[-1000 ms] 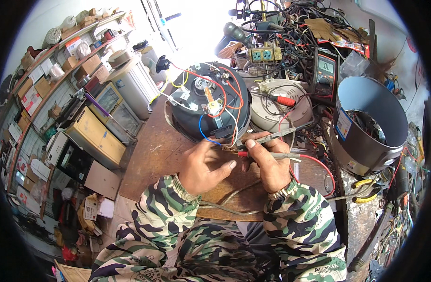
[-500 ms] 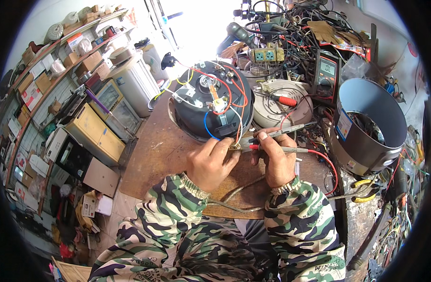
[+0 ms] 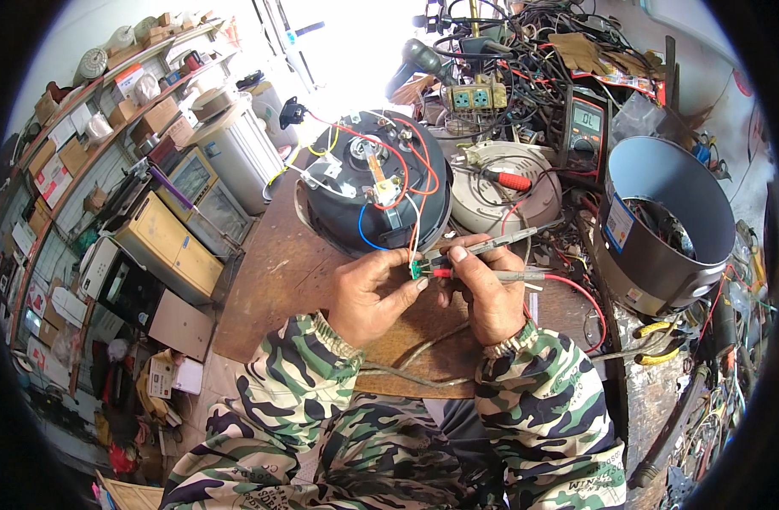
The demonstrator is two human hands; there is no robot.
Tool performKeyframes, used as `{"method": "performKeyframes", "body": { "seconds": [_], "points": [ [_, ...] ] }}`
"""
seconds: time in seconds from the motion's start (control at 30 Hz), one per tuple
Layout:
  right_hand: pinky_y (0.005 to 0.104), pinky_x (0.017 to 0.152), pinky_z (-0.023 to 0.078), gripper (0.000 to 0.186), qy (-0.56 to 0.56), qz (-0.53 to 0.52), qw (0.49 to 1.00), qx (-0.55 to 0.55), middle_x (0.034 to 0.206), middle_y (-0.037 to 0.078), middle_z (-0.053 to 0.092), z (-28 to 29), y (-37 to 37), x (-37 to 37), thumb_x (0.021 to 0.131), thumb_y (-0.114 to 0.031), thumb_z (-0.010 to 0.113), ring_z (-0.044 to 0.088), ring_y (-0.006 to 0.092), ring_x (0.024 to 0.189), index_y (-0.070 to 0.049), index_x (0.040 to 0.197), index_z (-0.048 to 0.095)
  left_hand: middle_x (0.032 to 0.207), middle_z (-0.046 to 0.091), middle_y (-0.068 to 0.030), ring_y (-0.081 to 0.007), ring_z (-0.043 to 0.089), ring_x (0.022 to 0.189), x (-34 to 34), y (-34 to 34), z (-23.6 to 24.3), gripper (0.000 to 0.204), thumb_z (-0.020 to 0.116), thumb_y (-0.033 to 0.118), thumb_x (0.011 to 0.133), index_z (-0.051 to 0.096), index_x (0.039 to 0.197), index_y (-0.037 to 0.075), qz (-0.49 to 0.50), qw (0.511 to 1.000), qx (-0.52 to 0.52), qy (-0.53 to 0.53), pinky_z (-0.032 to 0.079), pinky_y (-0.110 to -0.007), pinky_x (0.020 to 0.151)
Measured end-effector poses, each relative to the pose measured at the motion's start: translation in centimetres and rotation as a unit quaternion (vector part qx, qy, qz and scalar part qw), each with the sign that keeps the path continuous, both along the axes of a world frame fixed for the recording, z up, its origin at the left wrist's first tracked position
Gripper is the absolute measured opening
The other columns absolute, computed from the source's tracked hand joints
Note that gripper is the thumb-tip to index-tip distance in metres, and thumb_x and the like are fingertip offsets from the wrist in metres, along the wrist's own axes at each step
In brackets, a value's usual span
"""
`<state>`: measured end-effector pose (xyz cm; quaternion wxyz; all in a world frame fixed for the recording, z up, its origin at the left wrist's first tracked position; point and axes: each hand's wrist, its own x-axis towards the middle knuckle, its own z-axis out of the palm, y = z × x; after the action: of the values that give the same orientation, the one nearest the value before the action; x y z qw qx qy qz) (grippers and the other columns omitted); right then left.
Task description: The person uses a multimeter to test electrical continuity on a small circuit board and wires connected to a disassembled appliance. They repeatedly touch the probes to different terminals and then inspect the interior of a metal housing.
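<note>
My left hand (image 3: 368, 293) pinches a small green part (image 3: 417, 269) between thumb and fingertips. Thin wires run from it up to a black, round appliance base (image 3: 338, 217), which lies upturned with its wiring and metal fittings exposed. Two test probes are held in my right hand (image 3: 491, 297): a red-tipped probe (image 3: 445, 274) and a grey probe (image 3: 513, 240) above it. Both point left, their tips close to the green part; whether they touch it I cannot tell. A red lead (image 3: 589, 297) curves away from the lower probe.
Behind the probes, a multimeter (image 3: 586, 127) stands upright with its display lit. A red-handled screwdriver (image 3: 513, 180) lies on a pale round housing (image 3: 483, 212). To the right are a grey cylindrical shell (image 3: 662, 280) and yellow-handled pliers (image 3: 657, 357). A cord (image 3: 423, 378) crosses the wooden table (image 3: 262, 297).
The small part in my left hand has turned, so its green side now shows. The probes in my right hand have shifted slightly left, closer to it.
</note>
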<state>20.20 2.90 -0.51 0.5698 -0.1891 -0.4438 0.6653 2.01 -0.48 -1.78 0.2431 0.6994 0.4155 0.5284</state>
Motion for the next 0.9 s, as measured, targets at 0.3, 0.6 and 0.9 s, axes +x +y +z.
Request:
{"method": "performKeyframes", "body": {
  "seconds": [0.3,0.6,0.9],
  "points": [
    [0.0263,0.051,0.05,0.021,-0.012,0.0,1.0,0.02,0.078,0.009,0.062,0.3,-0.4,-0.01,0.094,-0.014,0.06,0.059,0.0136,0.058,0.007,0.096,0.061,0.099,0.072,-0.0112,-0.0112,0.067,0.086,-0.08,0.4,-0.43,0.032,0.074,-0.001,0.084,0.063,0.114,-0.004,0.001,0.999,0.032,-0.016,0.055,-0.026,0.07],
    [0.0259,0.052,0.05,0.022,-0.027,0.001,0.999,0.03,0.077,0.008,0.062,0.22,-0.43,-0.09,0.095,-0.015,0.059,0.06,0.0132,0.059,0.007,0.097,0.061,0.098,0.072,-0.011,-0.0114,0.068,0.085,0.0,0.14,-0.14,0.032,0.075,0.001,0.083,0.064,0.113,-0.003,0.024,0.999,0.026,0.003,0.054,-0.026,0.068],
    [0.0263,0.053,0.051,0.023,-0.023,-0.007,0.999,0.021,0.078,0.008,0.062,0.2,-0.47,-0.11,0.094,-0.015,0.061,0.06,0.0133,0.061,0.008,0.099,0.062,0.097,0.072,-0.0117,-0.0135,0.069,0.086,0.22,0.15,0.12,0.032,0.075,0.002,0.083,0.065,0.112,-0.004,0.017,0.999,0.039,-0.006,0.056,-0.027,0.071]
  ]
}}
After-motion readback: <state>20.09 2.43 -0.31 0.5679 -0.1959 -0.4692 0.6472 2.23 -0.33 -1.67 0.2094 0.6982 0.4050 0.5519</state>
